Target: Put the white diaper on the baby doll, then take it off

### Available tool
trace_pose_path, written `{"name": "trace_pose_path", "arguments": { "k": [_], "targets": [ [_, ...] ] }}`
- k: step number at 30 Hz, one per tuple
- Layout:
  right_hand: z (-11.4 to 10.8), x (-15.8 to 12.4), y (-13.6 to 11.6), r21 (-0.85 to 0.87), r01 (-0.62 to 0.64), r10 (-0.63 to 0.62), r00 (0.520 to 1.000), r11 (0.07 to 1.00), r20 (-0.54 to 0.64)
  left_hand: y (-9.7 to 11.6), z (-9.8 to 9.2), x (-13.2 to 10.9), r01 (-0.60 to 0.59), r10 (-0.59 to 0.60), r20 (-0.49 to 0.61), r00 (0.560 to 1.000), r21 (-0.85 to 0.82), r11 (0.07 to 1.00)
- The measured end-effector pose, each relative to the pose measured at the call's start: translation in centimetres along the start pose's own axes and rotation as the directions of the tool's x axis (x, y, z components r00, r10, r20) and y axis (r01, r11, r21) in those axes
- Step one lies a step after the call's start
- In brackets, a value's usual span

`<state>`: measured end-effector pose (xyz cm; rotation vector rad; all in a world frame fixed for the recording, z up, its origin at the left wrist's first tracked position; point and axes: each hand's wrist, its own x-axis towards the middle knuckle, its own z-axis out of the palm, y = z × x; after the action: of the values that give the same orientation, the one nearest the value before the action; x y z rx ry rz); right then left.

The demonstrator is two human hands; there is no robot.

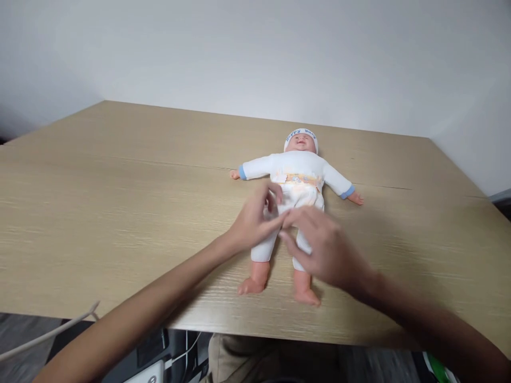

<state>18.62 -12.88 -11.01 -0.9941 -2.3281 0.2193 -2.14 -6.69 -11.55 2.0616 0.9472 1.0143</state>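
A baby doll [303, 165] lies on its back, arms spread, in a white suit with blue cuffs and a white lettered cap. Round its waist is a white diaper [294, 197] with an orange-patterned band. My left hand [257, 221] is over the doll's hip and thigh, its fingers curved and apart from the stretched thumb. Above the legs, my right hand [323, 244] is slightly blurred, thumb and forefinger apart. Its fingertips meet the tip of my left thumb. Nothing shows held in either hand, though the hands partly hide the diaper's lower part.
The wooden table [139, 202] has thin seams across it and meets a pale wall [255, 58] behind. A pale cable [51, 332] rises at the front left edge. Below the front edge are a white device [147, 372] with a cable and a trousered leg [235, 359].
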Motion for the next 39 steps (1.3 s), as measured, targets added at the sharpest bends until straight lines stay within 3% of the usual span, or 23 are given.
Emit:
{"name": "trace_pose_path", "arguments": {
  "k": [2,4,8,14,16,22,30,39],
  "targets": [
    [0.8,-2.5,-0.8,0.066,0.02,-0.026,0.996,0.998,0.081,0.1,-0.8,-1.8,-0.111,0.076,0.239,0.968,0.134,0.985],
    [1.4,-4.2,-0.2,0.037,-0.073,0.067,0.988,0.997,0.141,-0.6,-1.4,-3.0,-0.176,0.087,0.334,0.939,0.245,0.953],
    [1.3,-4.7,2.5,-0.087,-0.361,0.369,0.924,0.928,0.097,-2.6,-1.1,-3.6,-0.084,0.0,0.284,0.959,0.283,0.956],
    [1.9,-3.0,2.5,-0.235,-0.563,0.577,0.817,0.792,-0.012,-2.3,1.4,-2.2,0.119,-0.16,0.08,0.984,0.376,0.919],
    [2.6,-3.0,2.2,-0.247,-0.569,0.574,0.817,0.784,-0.057,-2.0,1.8,-1.9,0.118,-0.16,0.075,0.984,0.395,0.911],
    [3.8,-3.9,2.0,-0.222,-0.422,0.395,0.905,0.879,-0.155,-2.5,1.8,-2.4,0.051,-0.078,0.057,0.995,0.371,0.927],
    [3.5,-4.4,1.8,-0.073,-0.396,0.379,0.908,0.915,-0.178,-2.2,1.2,-2.6,-0.048,0.047,0.013,0.999,0.23,0.972],
    [3.8,-3.9,1.4,-0.078,-0.45,0.45,0.893,0.889,-0.022,-2.9,1.0,-2.2,-0.018,0.005,0.062,0.998,0.197,0.98]
  ]
}}
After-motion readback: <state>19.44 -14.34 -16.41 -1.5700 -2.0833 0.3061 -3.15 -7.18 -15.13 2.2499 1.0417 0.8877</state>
